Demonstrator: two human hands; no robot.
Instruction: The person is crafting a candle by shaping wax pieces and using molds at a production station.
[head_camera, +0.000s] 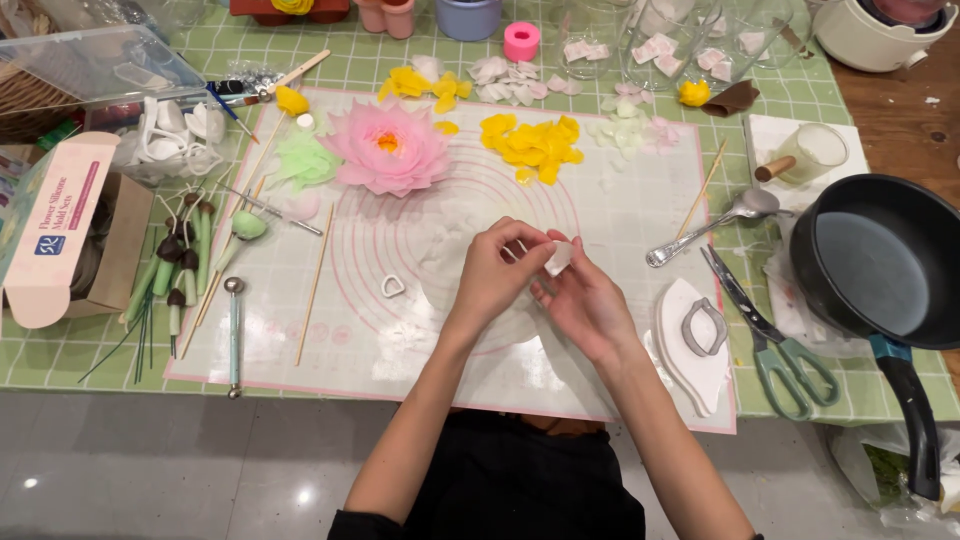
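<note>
A small white petal (557, 257) sits pinched between both hands above the middle of the pale silicone mat (620, 215) on the desk (300, 375). The left hand (497, 270) comes in from 7 o'clock, wrist bent, its fingertips closed on the petal's left edge. The right hand (583, 300) rises from 5 o'clock, palm turned up, thumb and fingers closed on the same petal from below.

At 11 o'clock from the hands lies a pink flower (386, 148); at 12 o'clock, a heap of yellow petals (531, 142). At 9 o'clock a small teardrop cutter (393, 286) lies on the mat. At 3 o'clock a grey cutter (704, 327) rests on a white slab (690, 370), with green-handled scissors (768, 335) just beyond.

Further at 3 o'clock a black pan (880, 262) holds a pale, flat liquid. At 10 o'clock an open cardboard box (60, 225) lies on its side; its contents are hard to make out. A clear plastic tub (95, 65) stands at 10 o'clock, far corner.
</note>
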